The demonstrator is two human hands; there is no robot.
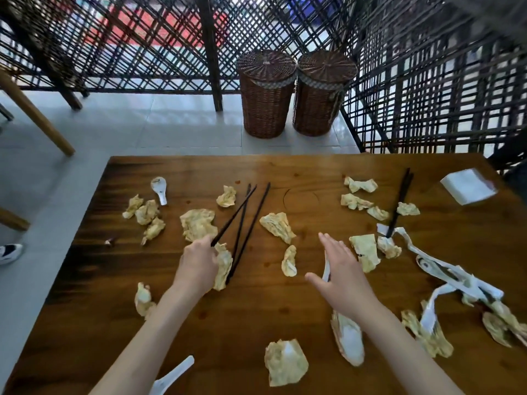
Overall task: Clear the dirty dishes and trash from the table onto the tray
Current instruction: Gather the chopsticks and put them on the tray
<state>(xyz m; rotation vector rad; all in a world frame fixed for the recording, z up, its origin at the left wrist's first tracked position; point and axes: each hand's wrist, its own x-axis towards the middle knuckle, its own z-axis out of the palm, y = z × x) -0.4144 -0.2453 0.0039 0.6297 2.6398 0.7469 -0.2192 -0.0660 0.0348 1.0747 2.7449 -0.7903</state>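
Left hand (196,266) pinches one dark chopstick (233,216) by its near end, beside a crumpled napkin (223,266). Right hand (340,273) hovers flat, fingers spread, over a white spoon (326,270). More napkins and spoons litter the table (313,169).

A dark chopstick (233,215) is pinched by the left hand (196,266) above the wooden table (256,315). The right hand (342,277) is held flat, fingers straight, over a white spoon (326,269). Crumpled napkins (278,226) are scattered all around.
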